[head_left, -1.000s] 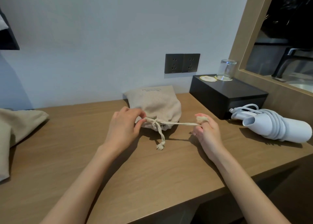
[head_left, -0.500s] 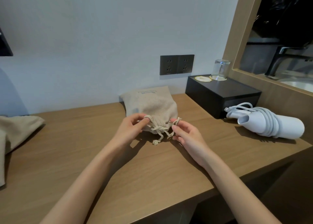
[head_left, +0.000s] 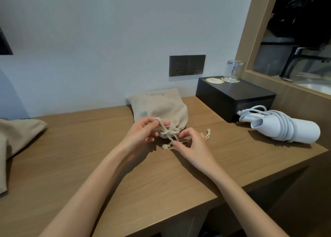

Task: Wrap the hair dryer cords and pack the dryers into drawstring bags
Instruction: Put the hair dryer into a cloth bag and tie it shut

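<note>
- The drawstring bag (head_left: 161,107), beige and filled out, lies on the bench (head_left: 89,156) near the wall, its gathered mouth turned toward the person
- The drawstring (head_left: 169,133) is bunched in a knot at that mouth, directly between the two grips
- One frayed cord end (head_left: 165,146) lies on the bench just under the knot; the other cord end (head_left: 208,133) lies just right of the right grip
- The left grip (head_left: 143,133) is at the left side of the bag's mouth, touching the cloth, and holds a loop of the drawstring pinched between thumb and forefinger
- The right grip (head_left: 193,145) is just right of the mouth with its fingers curled, narrow, thumb and fingertip pinching a strand that runs out of the knot
- Both forearms reach in from the near edge of the bench and meet at the bag
- A white hair dryer (head_left: 304,131) lies on its side at the right end of the bench, well apart from the grips, with its cord (head_left: 279,125) coiled round the body
- A black box (head_left: 234,97) stands against the wall between the bag and the dryer, with an upturned glass (head_left: 232,70) and a round coaster (head_left: 214,80) on top
- A double wall socket (head_left: 187,65) sits above the bag
- A second beige cloth bag (head_left: 18,134) lies flat at the far left edge of the bench
</note>
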### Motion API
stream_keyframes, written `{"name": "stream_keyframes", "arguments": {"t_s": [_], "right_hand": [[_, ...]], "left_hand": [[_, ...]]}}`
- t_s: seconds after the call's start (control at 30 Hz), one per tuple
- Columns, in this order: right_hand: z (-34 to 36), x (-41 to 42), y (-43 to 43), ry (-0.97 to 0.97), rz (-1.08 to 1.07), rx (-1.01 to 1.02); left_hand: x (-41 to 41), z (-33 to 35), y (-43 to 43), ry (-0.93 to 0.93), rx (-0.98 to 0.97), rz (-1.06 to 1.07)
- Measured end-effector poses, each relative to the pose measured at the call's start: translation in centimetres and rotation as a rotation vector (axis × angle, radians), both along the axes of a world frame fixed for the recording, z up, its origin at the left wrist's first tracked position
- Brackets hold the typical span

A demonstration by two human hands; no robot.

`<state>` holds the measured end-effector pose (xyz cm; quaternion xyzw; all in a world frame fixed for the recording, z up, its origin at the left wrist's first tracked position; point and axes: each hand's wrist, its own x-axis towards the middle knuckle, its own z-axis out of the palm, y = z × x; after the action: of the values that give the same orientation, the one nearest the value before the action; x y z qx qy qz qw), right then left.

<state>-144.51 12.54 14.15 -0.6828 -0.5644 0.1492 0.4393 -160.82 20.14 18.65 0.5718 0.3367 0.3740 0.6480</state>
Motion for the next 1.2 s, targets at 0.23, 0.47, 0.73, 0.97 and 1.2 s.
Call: {"name": "stream_keyframes", "arguments": {"t_s": [0.23,0.47,0.73,0.97,1.2], "right_hand": [[-0.1,-0.3,0.1,-0.168,0.086,0.008],[0.2,0.6,-0.8,-0.421,0.146,0.100],[1.2,0.7,-1.6,-0.244,0.179,-0.024],[1.3,1.0,-1.8,-0.018,0.176,0.057],[6.4,-0.6,-0.9,0.246,0.241,0.183]], "left_hand": [[0.7,0.1,-0.3,-0.009,-0.033,-0.041],[1.2,-0.8,0.5,0.167,0.122,0.027],[-0.2,-1.2,1.8,0.157,0.193,0.198],[-0.8,-0.8,1.9,0.039,0.082,0.124],[-0.7,1.3,1.0,0.027,-0.014,0.070]]}}
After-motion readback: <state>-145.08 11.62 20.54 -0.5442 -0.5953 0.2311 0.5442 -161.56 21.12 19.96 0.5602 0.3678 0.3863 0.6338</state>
